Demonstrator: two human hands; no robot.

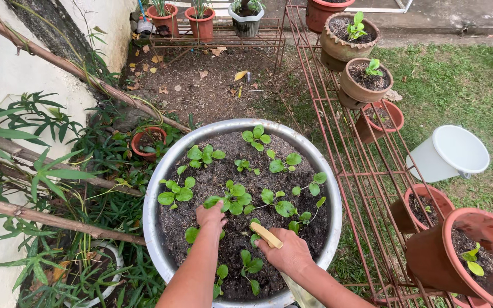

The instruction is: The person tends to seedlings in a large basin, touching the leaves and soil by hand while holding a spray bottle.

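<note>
A wide metal basin (158, 188) full of dark soil holds several small green seedlings (234, 199). My left hand (211, 216) rests on the soil near the basin's middle, fingers curled down around the base of a seedling. My right hand (288, 252) is closed around a tool with a pale wooden handle (266, 234); the handle's end sticks up from my fist and the working end is hidden in the soil by my hand.
A rusty metal rack (354, 165) stands to the right with clay pots (365, 81) of seedlings on it. A white bucket (451, 153) lies on the grass. Large clay pots (470, 258) stand at lower right. Bamboo stems and leaves (47, 171) crowd the left.
</note>
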